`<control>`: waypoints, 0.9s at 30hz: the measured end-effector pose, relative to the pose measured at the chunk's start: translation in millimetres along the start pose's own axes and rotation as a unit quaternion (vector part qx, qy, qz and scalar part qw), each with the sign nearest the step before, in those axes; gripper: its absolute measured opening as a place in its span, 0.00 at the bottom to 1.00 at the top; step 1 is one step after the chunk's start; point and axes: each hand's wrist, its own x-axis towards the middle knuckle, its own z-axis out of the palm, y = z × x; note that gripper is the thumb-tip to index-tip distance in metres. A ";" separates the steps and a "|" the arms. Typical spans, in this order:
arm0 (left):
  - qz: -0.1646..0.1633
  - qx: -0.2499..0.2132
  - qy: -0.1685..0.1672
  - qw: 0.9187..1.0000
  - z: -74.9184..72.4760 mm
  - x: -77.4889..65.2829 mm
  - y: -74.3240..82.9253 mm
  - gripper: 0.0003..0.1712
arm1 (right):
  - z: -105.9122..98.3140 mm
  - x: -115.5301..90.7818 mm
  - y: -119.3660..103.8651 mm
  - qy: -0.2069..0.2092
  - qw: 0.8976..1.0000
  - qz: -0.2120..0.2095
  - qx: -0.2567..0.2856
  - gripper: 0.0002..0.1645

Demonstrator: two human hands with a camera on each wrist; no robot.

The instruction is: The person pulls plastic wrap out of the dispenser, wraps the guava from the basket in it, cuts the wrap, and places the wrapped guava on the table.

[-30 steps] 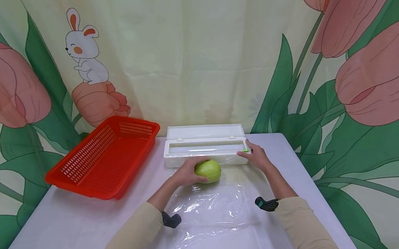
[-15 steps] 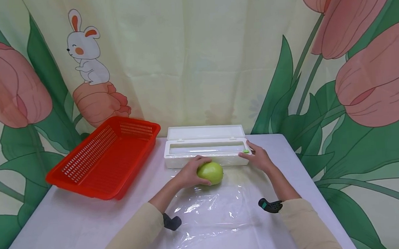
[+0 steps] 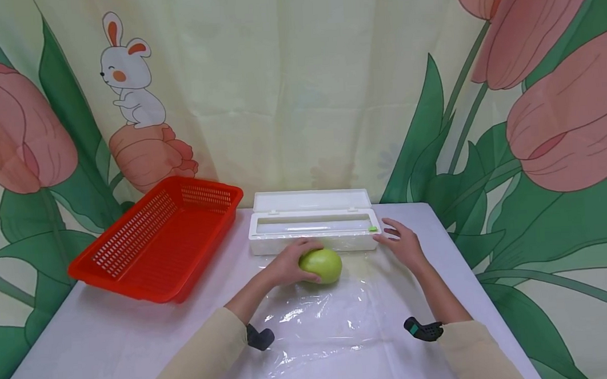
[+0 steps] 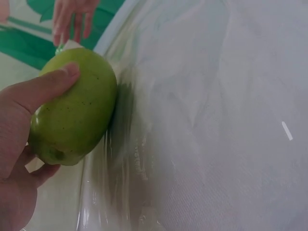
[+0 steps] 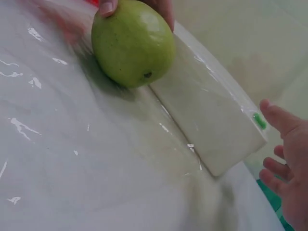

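Observation:
My left hand (image 3: 289,264) grips a smooth, rounded green fruit (image 3: 324,266), thumb on one side and fingers round the other. Small dark specks dot the fruit (image 4: 79,113) in the left wrist view. The fruit is over clear plastic wrap (image 3: 320,317), drawn out toward me across the table. Just behind it stands a white plastic wrap dispenser (image 3: 314,244), lid raised, with a roll inside and a green slide cutter (image 3: 372,229) at its right end. Beside that end, my right hand (image 3: 404,246) holds nothing, its fingers spread and loose.
A red plastic basket (image 3: 167,294) with slotted sides stands at the back left of the white-covered table (image 3: 111,348). Behind the table hangs a curtain (image 3: 329,96) printed with tulips and a rabbit.
My right hand has come off the dispenser's right end and moved slightly right. The left hand's fruit has shifted a little right and toward me.

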 end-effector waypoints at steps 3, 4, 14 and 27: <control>0.006 0.000 -0.002 1.000 0.2 -1.2 1.0 0.43 | 0.3 -6.9 -0.3 0.026 1.000 -0.006 0.008 0.42; 0.009 0.001 -0.002 1.000 0.2 -1.7 1.4 0.43 | 0.2 -9.6 -1.1 0.033 0.999 -0.007 0.011 0.42; 0.020 -0.010 -0.003 1.000 -1.1 -9.5 5.4 0.40 | 3.0 -32.0 -8.3 0.054 0.997 -0.032 0.049 0.37; 0.019 -0.003 -0.014 1.000 -2.6 -15.2 13.1 0.39 | 11.9 -55.6 -23.5 0.018 0.995 -0.061 0.071 0.31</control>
